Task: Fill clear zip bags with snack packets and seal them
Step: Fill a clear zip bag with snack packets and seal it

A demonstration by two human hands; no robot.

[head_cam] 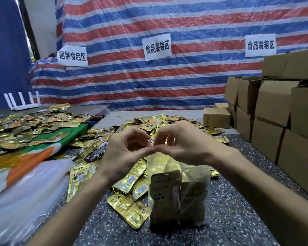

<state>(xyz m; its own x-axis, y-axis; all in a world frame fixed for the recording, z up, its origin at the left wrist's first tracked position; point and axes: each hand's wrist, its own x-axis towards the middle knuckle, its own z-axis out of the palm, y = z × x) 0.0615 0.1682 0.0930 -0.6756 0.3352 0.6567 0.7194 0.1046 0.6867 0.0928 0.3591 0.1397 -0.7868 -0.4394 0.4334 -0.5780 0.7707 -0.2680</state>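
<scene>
Bare speckled tabletop [238,219] lies open at the near edge and to the right. Over it the clear zip bag [178,192] hangs upright, dark-gold snack packets inside. The left hand [124,150] and right hand [183,144] pinch its top edge, fingertips meeting. Loose snack packets [130,183] spread behind it, and cardboard boxes [274,112] wall the right side.

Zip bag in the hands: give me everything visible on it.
The zip bag is clear, slightly hazy plastic film, hanging upright over the speckled table. Gold snack packets fill its lower part, side by side; the upper part looks empty. The left hand and right hand pinch its top edge, fingertips meeting. Whether the zip is sealed or the bottom touches the table is unclear.
</scene>
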